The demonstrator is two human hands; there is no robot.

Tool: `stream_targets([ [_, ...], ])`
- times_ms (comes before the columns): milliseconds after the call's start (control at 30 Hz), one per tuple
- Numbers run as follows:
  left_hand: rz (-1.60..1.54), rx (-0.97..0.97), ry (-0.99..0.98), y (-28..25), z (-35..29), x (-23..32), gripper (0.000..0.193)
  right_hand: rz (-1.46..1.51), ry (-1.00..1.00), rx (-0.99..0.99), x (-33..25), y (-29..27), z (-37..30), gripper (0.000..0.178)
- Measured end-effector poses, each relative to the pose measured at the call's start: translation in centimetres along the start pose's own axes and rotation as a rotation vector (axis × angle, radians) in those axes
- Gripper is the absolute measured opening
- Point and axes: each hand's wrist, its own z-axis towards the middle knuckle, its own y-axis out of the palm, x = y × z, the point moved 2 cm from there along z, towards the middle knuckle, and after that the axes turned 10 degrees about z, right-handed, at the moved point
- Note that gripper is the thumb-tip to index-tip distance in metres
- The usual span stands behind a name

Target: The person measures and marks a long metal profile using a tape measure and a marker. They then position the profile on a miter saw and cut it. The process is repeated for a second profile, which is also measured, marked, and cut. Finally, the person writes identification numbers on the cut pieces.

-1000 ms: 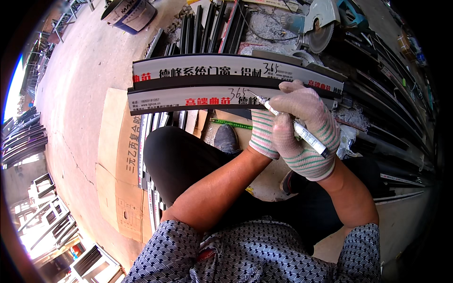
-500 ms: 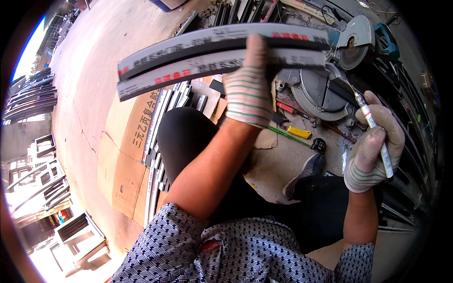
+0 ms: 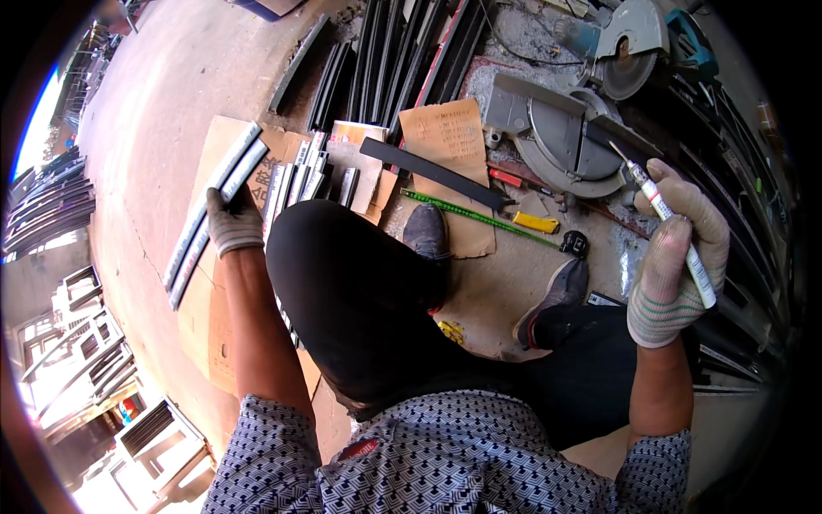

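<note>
In a striped work glove, my left hand [image 3: 233,224] is closed round a metal profile bar [image 3: 214,210] with two pale printed faces and a dark groove between them. The bar slants over a flattened cardboard sheet [image 3: 205,330] at the left. Beside it, several shorter cut profiles [image 3: 295,176] lie in a row by my raised knee. On the right, my gloved right hand [image 3: 681,253] is closed round a white marker pen [image 3: 658,199], its thin tip bare and pointing up and left, near the miter saw's round base [image 3: 556,137].
A miter saw blade [image 3: 629,75] stands at the far right. Long dark profiles [image 3: 377,64] lie at the back. Between them and my shoes [image 3: 425,231] are a handwritten cardboard piece [image 3: 449,137], a dark strip [image 3: 432,174], a green tape measure [image 3: 479,216] and a yellow cutter [image 3: 536,223].
My left hand has carried the profile bar from in front of me down to the left and turned it steeper. My right hand with the marker pen has hardly moved.
</note>
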Motion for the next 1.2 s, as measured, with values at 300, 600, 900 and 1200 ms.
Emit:
stream_targets([
  [300, 0.271, 0.300, -0.575, -16.4, -0.6, -7.5, 0.042, -0.094, 0.063, -0.012, 1.4, 0.8, 0.0, 0.036],
  [600, 0.420, -0.013, -0.654, -9.9, -4.7, -9.5, 0.045, -0.120, 0.128, -0.040, 2.3, 1.3, 0.4, 0.039],
  [900, 1.769, -0.956, 0.394, -0.8, -5.0, -20.0, 0.034, -0.149, 0.125, -0.046, 3.0, 1.1, 0.3, 0.035],
  [1200, 2.074, -1.548, 1.251, 3.4, -3.1, -25.7, 0.055, -0.290, 0.181, -0.181, 3.1, -0.4, 0.1, 0.035],
])
